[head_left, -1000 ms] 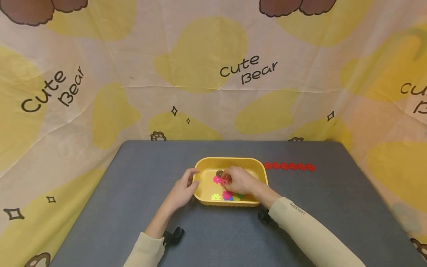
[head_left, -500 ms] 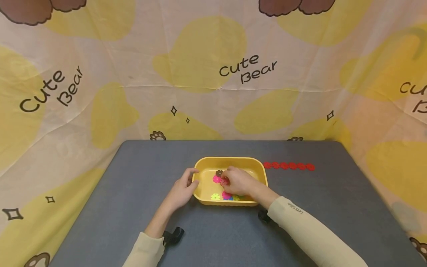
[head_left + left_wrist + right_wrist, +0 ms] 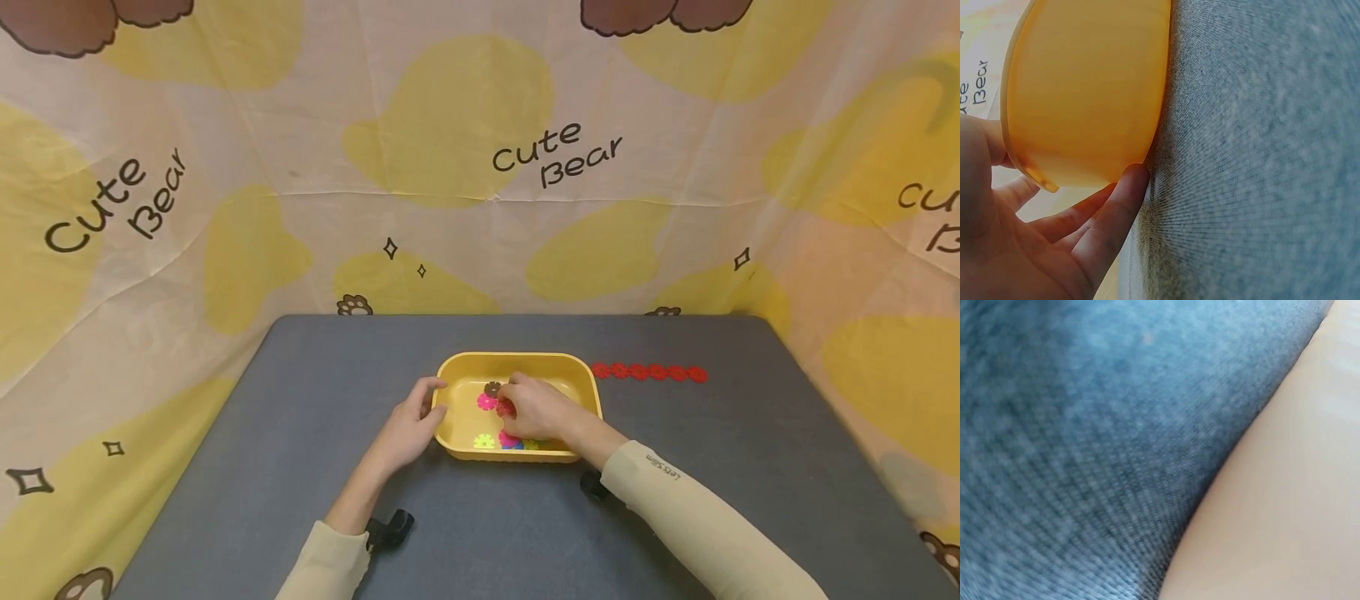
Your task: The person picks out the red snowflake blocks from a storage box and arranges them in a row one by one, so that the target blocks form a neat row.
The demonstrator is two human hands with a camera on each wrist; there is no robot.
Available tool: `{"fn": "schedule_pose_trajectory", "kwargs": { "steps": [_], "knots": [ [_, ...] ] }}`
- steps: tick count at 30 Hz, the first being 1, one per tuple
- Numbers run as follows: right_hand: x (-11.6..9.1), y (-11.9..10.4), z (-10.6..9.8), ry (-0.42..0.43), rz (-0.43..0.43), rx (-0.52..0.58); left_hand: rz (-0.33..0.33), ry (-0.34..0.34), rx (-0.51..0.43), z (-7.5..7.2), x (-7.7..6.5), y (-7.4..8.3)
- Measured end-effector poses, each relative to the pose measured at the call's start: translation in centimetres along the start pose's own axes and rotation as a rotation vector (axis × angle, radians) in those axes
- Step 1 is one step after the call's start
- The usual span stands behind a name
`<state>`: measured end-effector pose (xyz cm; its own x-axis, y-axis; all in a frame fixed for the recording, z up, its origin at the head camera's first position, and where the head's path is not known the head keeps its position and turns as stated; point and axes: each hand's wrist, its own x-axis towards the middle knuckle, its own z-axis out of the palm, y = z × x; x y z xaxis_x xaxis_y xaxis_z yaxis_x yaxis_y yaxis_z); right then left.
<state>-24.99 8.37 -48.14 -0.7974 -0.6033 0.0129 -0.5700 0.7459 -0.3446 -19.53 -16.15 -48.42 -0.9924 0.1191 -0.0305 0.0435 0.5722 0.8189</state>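
A yellow plastic bin [image 3: 465, 360] sits mid-table with several small notched discs inside. At its left end my left hand [image 3: 408, 427] grips the wall; in the left wrist view, fingers [image 3: 1119, 215] lie along the outside of the wall [image 3: 1088, 94] while part of the hand reaches over the rim. Inside the bin my right hand [image 3: 542, 408] is bent down, thumb and fingers pinching a red snowflake disc [image 3: 506, 408], partly hidden by them. Beside it lie a pink disc [image 3: 487, 402] and a brown disc [image 3: 492, 388]. The right wrist view shows only table fabric and blurred sleeve.
Right of the bin, several red discs [image 3: 657, 372] form a row on the grey-blue table [image 3: 345, 358]. A yellow-green disc [image 3: 483, 442] and another pink disc [image 3: 509, 439] lie near the bin's front wall. A printed curtain [image 3: 465, 125] hangs behind.
Hands and bin stay nearly in place. The red disc in my right fingers has turned slightly; the view has shifted a little.
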Motion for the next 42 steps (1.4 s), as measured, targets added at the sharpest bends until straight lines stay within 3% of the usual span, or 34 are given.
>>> {"fn": "schedule_pose_trajectory", "kwargs": {
  "steps": [8, 16, 29, 35, 42],
  "knots": [
    [0.0, 0.1, -0.1, 0.0, -0.003, -0.01, -0.003, -0.001, -0.01, -0.1, 0.0, 0.0],
    [-0.2, 0.3, -0.1, 0.052, -0.024, 0.016, -0.016, -0.005, -0.01, 0.0, 0.2, 0.0],
    [-0.3, 0.4, -0.3, 0.037, -0.031, 0.068, -0.005, -0.003, -0.008, 0.1, 0.0, 0.2],
    [-0.8, 0.3, -0.8, 0.01, -0.059, 0.185, -0.01, -0.013, -0.007, 0.1, 0.0, 0.1],
    [-1.5, 0.1, -1.1, -0.056, -0.102, 0.177, -0.012, -0.005, -0.005, -0.1, -0.2, 0.2]
  ]
}}
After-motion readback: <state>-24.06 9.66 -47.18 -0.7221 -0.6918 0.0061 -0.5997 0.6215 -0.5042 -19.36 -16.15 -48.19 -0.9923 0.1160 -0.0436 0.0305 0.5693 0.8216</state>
